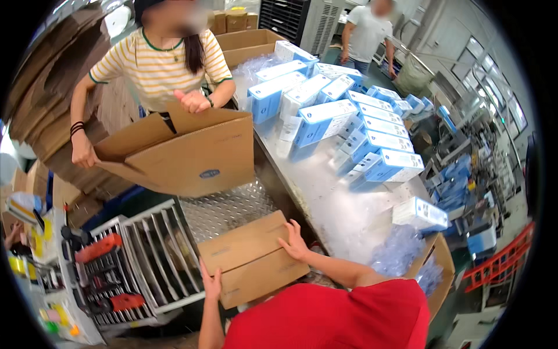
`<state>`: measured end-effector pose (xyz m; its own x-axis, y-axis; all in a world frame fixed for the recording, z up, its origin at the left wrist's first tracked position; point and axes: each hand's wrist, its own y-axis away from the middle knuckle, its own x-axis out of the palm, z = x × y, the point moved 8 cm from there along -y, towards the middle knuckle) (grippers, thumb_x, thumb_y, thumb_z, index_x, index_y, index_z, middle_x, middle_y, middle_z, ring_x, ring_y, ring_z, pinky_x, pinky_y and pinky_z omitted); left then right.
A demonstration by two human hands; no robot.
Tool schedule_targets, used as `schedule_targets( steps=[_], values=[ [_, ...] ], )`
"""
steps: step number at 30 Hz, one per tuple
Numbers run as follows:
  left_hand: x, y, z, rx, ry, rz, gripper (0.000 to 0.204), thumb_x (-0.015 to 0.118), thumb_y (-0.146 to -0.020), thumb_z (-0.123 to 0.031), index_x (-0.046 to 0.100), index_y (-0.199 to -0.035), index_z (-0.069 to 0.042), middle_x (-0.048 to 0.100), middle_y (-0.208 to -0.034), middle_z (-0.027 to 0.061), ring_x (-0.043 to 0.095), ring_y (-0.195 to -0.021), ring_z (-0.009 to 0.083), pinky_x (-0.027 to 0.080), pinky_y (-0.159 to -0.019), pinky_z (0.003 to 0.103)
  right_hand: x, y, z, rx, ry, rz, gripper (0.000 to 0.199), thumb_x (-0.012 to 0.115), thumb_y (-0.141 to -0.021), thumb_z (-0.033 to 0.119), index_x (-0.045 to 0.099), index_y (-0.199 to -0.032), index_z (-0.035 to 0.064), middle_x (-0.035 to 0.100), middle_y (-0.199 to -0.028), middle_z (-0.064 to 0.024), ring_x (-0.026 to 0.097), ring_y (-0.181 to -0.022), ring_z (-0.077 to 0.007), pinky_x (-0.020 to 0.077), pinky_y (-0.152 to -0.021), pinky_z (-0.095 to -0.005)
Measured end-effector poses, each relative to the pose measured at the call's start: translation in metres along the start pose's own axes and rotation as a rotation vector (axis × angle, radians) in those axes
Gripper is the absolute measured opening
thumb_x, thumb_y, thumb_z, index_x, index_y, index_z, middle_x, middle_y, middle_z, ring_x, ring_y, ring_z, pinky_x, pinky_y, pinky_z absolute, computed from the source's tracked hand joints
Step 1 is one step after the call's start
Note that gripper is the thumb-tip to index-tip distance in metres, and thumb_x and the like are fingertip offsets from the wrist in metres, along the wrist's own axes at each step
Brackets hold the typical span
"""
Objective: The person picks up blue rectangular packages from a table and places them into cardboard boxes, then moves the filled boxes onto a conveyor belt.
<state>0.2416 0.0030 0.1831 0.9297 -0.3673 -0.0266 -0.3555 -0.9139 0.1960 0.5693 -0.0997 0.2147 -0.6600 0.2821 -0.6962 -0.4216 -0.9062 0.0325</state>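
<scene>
A closed brown cardboard box [256, 256] lies before me, its two top flaps meeting along a middle seam. My left hand [211, 282] grips its left end, fingers along the side and thumb toward the top. At the opposite end my right hand [295, 239] holds the box with fingers spread over the edge. The box's underside is hidden. Across from me, a co-worker in a striped shirt [168, 58] holds a larger open carton [197, 157] by its edges, tilted above a diamond-patterned metal plate [232, 206].
Several blue-and-white boxes [325, 119] stand on the white table [325, 198] to the right. A carton [444, 270] with clear plastic packing [401, 256] sits near my right arm. At left is a roller machine [163, 250] with red-and-black parts. Flattened cardboard [58, 75] is stacked behind.
</scene>
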Motion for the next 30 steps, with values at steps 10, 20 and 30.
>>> schedule_targets(
  steps=[10,20,30],
  values=[
    [-0.149,-0.077,-0.006,-0.008,-0.099,0.119,0.068,0.052,-0.092,-0.01,0.014,-0.149,-0.004,0.039,-0.142,0.0152,0.041,-0.126,0.0233,0.032,-0.104,0.031,0.116,-0.012,0.093,0.194,-0.061,0.04,0.082,0.05,-0.091,0.038,0.002,-0.147,0.0015,0.023,-0.144,-0.0279,0.033,-0.128,-0.0451,0.0341,-0.104,-0.0451],
    [-0.244,-0.121,-0.038,0.116,-0.115,0.176,0.074,0.062,-0.089,-0.029,0.023,-0.144,0.001,0.03,-0.147,0.019,0.029,-0.136,0.0266,0.028,-0.109,0.034,0.185,-0.054,0.148,-0.052,0.061,-0.076,0.07,0.045,-0.097,0.032,0.013,-0.144,-0.0074,0.023,-0.147,-0.0285,0.024,-0.136,-0.0404,0.0175,-0.113,-0.0404],
    [-0.33,-0.132,-0.062,0.085,-0.274,-0.145,0.055,0.062,-0.088,-0.021,0.043,-0.135,0.0,0.047,-0.137,0.0152,0.042,-0.128,0.0244,0.033,-0.106,0.034,0.321,-0.098,0.17,-0.178,0.264,0.239,0.069,0.047,-0.091,0.019,0.012,-0.145,-0.0058,0.014,-0.151,-0.0268,0.012,-0.14,-0.0381,0.0084,-0.115,-0.0455]
  ],
)
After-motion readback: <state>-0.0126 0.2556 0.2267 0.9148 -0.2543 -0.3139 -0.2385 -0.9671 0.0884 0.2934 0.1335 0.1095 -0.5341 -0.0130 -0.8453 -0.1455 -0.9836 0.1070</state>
